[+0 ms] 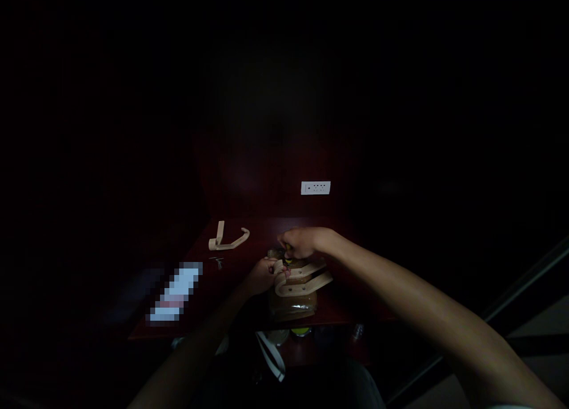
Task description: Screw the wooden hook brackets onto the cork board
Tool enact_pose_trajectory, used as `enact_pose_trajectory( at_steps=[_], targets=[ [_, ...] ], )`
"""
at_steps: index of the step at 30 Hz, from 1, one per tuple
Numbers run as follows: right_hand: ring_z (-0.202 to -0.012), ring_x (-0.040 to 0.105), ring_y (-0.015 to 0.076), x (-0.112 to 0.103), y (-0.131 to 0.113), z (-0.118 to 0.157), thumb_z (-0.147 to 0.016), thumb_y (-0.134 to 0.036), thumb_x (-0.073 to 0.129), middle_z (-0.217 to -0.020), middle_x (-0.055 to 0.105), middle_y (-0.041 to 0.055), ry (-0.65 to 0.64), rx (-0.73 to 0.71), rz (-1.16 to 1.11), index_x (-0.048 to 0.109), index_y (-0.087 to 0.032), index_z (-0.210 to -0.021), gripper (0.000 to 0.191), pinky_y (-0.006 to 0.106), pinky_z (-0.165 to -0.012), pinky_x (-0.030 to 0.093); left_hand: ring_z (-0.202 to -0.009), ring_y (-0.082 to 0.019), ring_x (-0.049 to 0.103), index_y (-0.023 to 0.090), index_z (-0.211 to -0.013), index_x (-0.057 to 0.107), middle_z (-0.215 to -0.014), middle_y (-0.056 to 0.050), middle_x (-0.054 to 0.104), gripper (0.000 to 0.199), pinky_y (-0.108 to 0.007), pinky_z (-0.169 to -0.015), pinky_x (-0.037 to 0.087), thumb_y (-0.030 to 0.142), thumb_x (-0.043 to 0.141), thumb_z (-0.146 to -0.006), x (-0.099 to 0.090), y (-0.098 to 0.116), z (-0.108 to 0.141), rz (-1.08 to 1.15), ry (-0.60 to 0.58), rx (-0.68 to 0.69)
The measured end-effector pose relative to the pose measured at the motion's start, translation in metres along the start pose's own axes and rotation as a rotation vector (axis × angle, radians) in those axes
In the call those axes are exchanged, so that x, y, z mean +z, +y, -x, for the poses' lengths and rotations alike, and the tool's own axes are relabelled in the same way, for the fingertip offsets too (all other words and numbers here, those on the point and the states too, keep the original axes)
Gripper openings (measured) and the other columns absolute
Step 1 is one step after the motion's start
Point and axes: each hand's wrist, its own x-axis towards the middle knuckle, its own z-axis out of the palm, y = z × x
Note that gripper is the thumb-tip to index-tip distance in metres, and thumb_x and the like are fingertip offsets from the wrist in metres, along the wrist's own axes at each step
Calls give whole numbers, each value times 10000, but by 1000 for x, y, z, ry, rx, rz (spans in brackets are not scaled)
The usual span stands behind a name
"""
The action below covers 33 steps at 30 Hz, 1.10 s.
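On the left of the dark red table (267, 228), a pixelated pale sheet (175, 293), markings unreadable. Behind it, bent wooden pieces (230, 245); thin metal bits (217, 262), probably screws, just in front of those. Left arm comes up from lower left, left hand (262, 274) pinching the curled end of the upper wooden hook (302, 272). A brown, shiny-wrapped package (291, 308) sits mid-table near the front edge, contents hidden; upper and lower wooden hook (306, 288) lie across it, side by side. Below the edge, a white strap (272, 357) and a round yellow-green item (301, 332). Right hand (301, 243) curled around a yellow tool (288, 259), mostly hidden, right forearm slanting in from lower right. White wall socket (315, 188) behind.
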Motion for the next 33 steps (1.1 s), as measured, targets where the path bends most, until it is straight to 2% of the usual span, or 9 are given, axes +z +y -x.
enact_pose_trajectory(
  at_steps=[7, 10, 14, 18, 20, 22, 26, 33],
  targets=[
    [-808, 638, 211, 5, 2, -7, -841, -358, 534, -985, 685, 128, 80, -27, 45, 626, -145, -1065, 323, 255, -583, 408, -559, -88, 468, 135, -632, 657, -589, 14, 576, 261, -190, -539, 370, 374, 660, -735, 1, -5, -1, 63, -30, 34],
    [-785, 649, 226, 6, 0, -6, -850, -385, 510, -984, 683, 167, 70, 16, 61, 650, -113, -1035, 358, 266, -563, 416, -547, -86, 467, 134, -600, 642, -573, 15, 566, 288, -189, -533, 375, 389, 664, -731, 2, -5, 0, 99, -36, 16],
    [-767, 653, 237, 6, -3, -3, -850, -417, 492, -975, 676, 200, 67, 91, 54, 653, -83, -993, 397, 271, -541, 420, -600, -108, 513, 122, -662, 671, -645, -17, 617, 276, -199, -562, 404, 394, 691, -707, 3, -6, 0, 130, -31, -23],
    [-756, 638, 208, 5, -3, -1, -806, -370, 545, -1016, 669, 143, 47, 53, -35, 541, -130, -1153, 421, 245, -504, 399, -609, -108, 516, 123, -645, 677, -652, -17, 620, 279, -199, -578, 411, 395, 694, -704, 1, -2, 0, 106, -26, -21],
    [-734, 622, 176, 4, -2, -1, -770, -312, 572, -1021, 667, 94, 2, 21, -90, 514, -173, -1164, 422, 221, -487, 383, -592, -98, 504, 126, -621, 674, -625, -4, 602, 283, -195, -578, 404, 395, 693, -705, 0, -1, 0, 76, -19, -9],
    [-726, 610, 159, 3, -2, 0, -752, -263, 573, -1016, 665, 75, -38, 11, -107, 531, -181, -1131, 391, 209, -486, 376, -588, -94, 501, 126, -625, 679, -624, -1, 595, 289, -192, -575, 397, 401, 682, -715, 0, -1, 0, 63, -20, 0],
    [-733, 611, 169, 1, 0, -3, -765, -250, 556, -1004, 669, 110, -54, 4, -65, 593, -127, -1077, 338, 220, -506, 388, -601, -100, 510, 118, -673, 692, -659, -12, 605, 316, -192, -553, 392, 428, 663, -731, 0, -5, 1, 94, -40, -17],
    [-574, 599, 157, 1, -1, -10, -843, -352, 493, -760, 698, 117, -96, 33, -60, 693, -90, -819, 331, 247, -501, 384, -575, -98, 501, 114, -680, 687, -633, -8, 611, 327, -197, -540, 389, 436, 662, -734, 1, -8, 0, 119, -62, -26]
  ],
)
